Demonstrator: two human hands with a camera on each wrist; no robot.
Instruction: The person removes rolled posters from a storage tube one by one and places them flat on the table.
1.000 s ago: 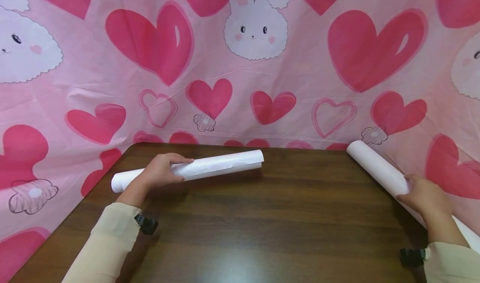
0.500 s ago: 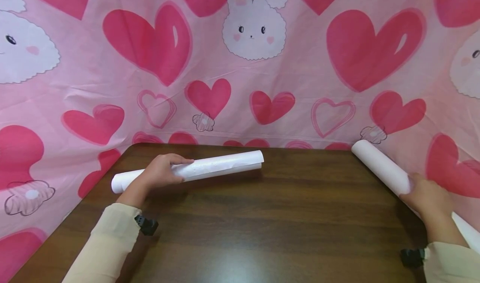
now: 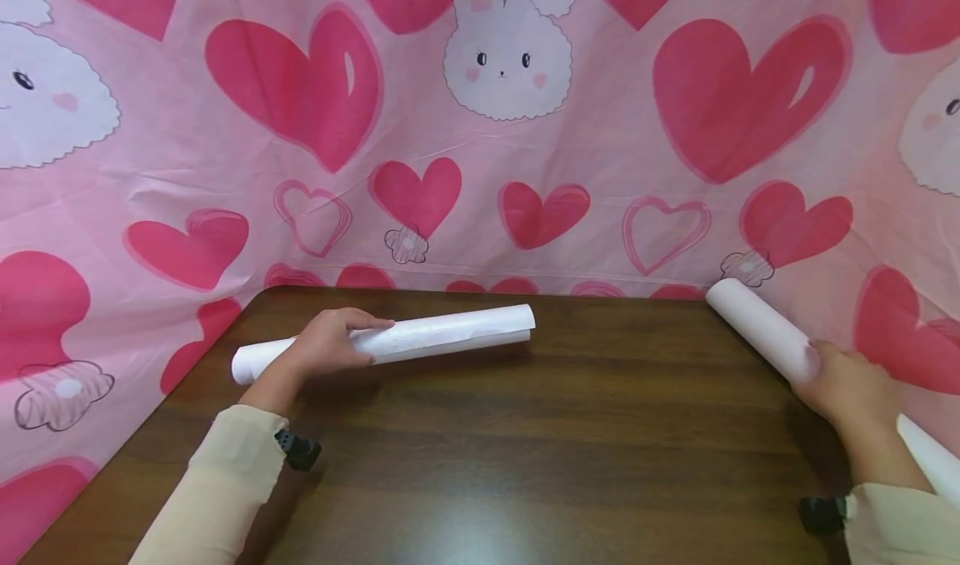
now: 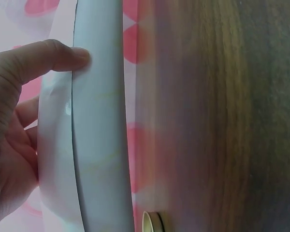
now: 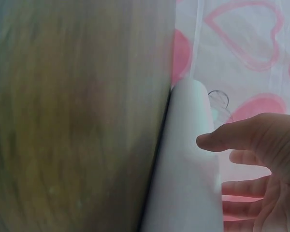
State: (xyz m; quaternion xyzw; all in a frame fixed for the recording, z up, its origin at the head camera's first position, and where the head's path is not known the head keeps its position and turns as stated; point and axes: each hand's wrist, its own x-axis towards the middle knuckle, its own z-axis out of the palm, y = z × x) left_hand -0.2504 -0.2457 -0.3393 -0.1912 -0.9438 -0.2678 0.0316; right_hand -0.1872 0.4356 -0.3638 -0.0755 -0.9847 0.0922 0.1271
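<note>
In the head view my left hand grips a white paper roll that lies slantwise over the far left of the wooden table. The left wrist view shows my thumb pressed on the roll beside its long loose edge, fingers on the other side. On the right, my right hand holds a second white paper roll along the table's right edge. In the right wrist view the thumb overlaps this roll, and the other fingers are nearly straight against its side, some tips hidden.
Dark brown wood of the table lies between the two rolls. A pink cloth with hearts and rabbits hangs at the back and sides. A small round gold-rimmed thing shows at the bottom of the left wrist view.
The right roll has shifted slightly right, and lately my right hand has edged a little left. My left hand and its roll have moved slightly right.
</note>
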